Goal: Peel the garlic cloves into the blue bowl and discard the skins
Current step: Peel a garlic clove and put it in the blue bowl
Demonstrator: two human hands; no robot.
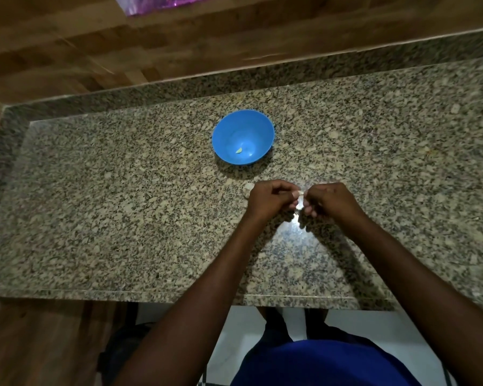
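1. Speckled granite made up the bench [123, 204], set against wood-panelled walls, with a scrap of purple plastic [162, 2] showing at the top edge of the view.
2. One blue bowl [243, 136] stood on the bench toward its far edge, roughly midway along.
3. Inside the bowl lay one small pale piece [239, 150], which I judged to be a single peeled clove or a part of one; it was too small to be sure.
4. Nearer the front edge than the bowl, the left hand [269, 199] and the right hand [333, 200] met just above the bench, both with fingers curled.
5. Between their fingertips they pinched one garlic clove [299, 194], pale and mostly hidden; whether its skin was partly off could not be told.
6. One more pale piece [248, 188] lay on the bench touching or just beside the left hand, on the side toward the bowl; clove or loose skin, I could not tell.
7. By my judgement the task was at an early stage: at most one clove was in the bowl, one was in hand being peeled, and it had yet to be dropped in.
8. No bin or heap of skins was in view, so the discarding looked not yet done.
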